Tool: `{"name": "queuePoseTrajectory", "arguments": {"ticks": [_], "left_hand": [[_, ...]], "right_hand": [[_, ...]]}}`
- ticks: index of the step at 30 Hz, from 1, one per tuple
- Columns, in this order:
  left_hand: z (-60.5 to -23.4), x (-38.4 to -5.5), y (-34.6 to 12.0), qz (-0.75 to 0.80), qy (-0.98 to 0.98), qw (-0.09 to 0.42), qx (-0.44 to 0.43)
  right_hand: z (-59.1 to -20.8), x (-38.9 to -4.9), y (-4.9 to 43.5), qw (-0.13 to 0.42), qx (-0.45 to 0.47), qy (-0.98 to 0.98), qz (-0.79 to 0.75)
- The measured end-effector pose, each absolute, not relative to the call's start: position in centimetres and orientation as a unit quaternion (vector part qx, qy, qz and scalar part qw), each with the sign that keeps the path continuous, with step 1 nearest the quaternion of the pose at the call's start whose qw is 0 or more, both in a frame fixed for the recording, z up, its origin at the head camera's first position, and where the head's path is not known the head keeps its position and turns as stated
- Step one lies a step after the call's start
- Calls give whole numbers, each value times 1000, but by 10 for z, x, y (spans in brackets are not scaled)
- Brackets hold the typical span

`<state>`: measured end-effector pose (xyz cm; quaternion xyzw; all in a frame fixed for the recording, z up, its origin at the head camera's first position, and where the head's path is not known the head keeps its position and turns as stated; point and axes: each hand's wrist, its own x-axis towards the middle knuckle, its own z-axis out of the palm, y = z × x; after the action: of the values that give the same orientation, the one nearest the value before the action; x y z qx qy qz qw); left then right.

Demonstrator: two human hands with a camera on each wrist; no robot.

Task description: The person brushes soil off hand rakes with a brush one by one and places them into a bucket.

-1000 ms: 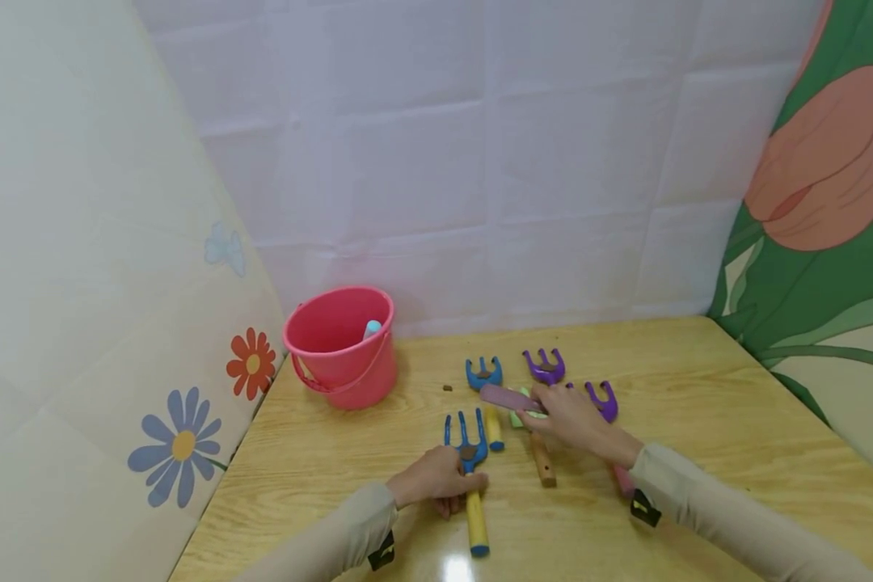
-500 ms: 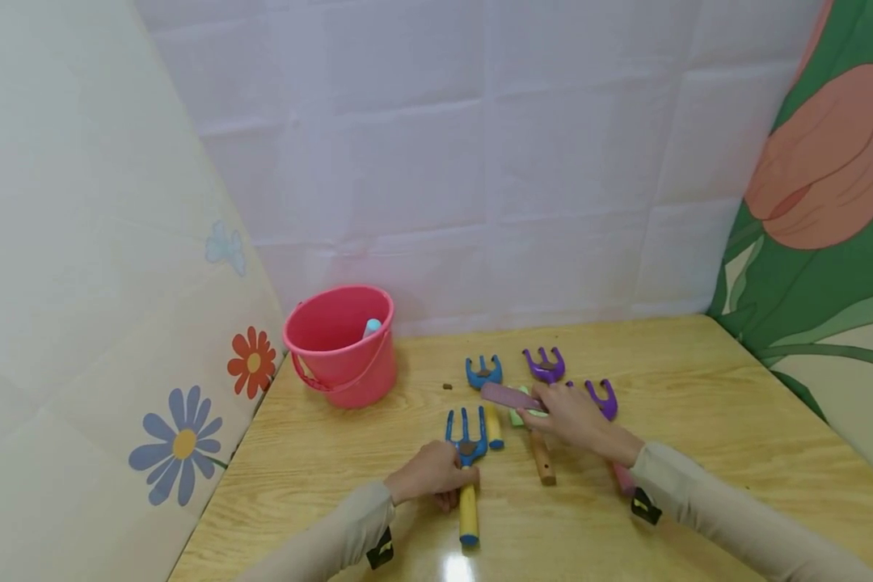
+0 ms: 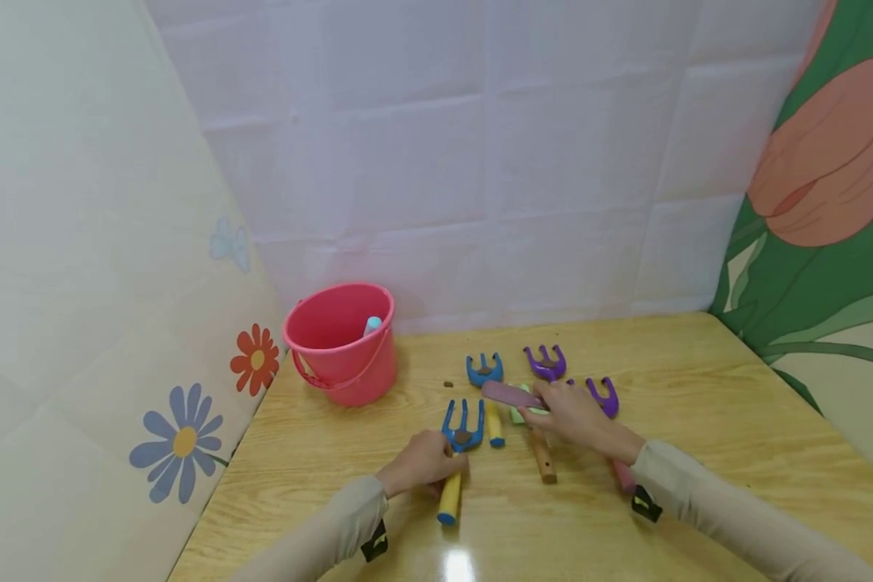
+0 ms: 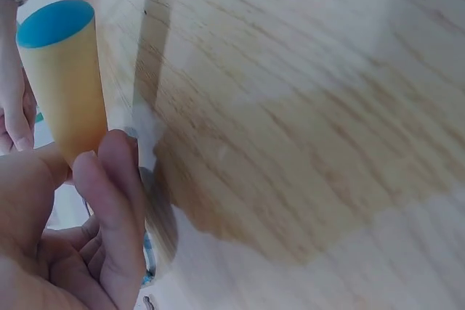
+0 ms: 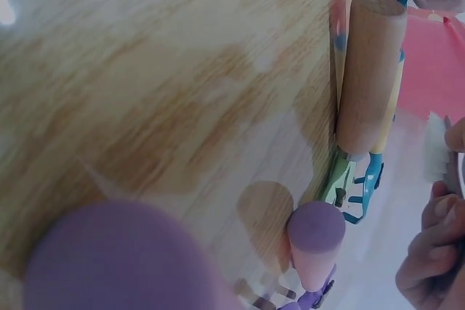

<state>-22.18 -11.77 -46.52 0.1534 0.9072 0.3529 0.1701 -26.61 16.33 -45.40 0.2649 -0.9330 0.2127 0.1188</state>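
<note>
My left hand (image 3: 423, 462) pinches a small hand fork (image 3: 449, 499) near the top of its yellow handle. The fork's blue three-tined head points away from me and bears a brown patch. In the left wrist view thumb and fingers close on the yellow handle (image 4: 65, 92), whose blue end faces the camera. My right hand (image 3: 573, 414) grips a brush (image 3: 508, 394) with a mauve back, above the tools on the table. White bristles (image 5: 437, 149) show in the right wrist view. The brush is apart from the fork in my left hand.
A pink bucket (image 3: 367, 376) with a light blue-ended item (image 3: 373, 326) inside stands at back left. Around my right hand lie another blue fork (image 3: 485, 372), a wooden-handled green tool (image 3: 544, 465) and two purple forks (image 3: 547, 365). A brown crumb (image 3: 448, 384) lies nearby.
My left hand has shifted slightly left and away from me with the fork. The fork's handle end has swung left and away from me. My right hand stays nearly still.
</note>
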Motion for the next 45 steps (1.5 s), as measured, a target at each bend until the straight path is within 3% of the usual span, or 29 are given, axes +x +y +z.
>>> {"name": "queuePoseTrajectory", "arguments": {"ticks": [12, 45], "left_hand": [[-468, -224, -121, 327, 921, 160, 138], [-474, -231, -123, 308, 934, 88, 161]], "right_hand": [[-453, -266, 163, 98, 251, -941, 207], [-456, -267, 162, 117, 263, -937, 198]]}}
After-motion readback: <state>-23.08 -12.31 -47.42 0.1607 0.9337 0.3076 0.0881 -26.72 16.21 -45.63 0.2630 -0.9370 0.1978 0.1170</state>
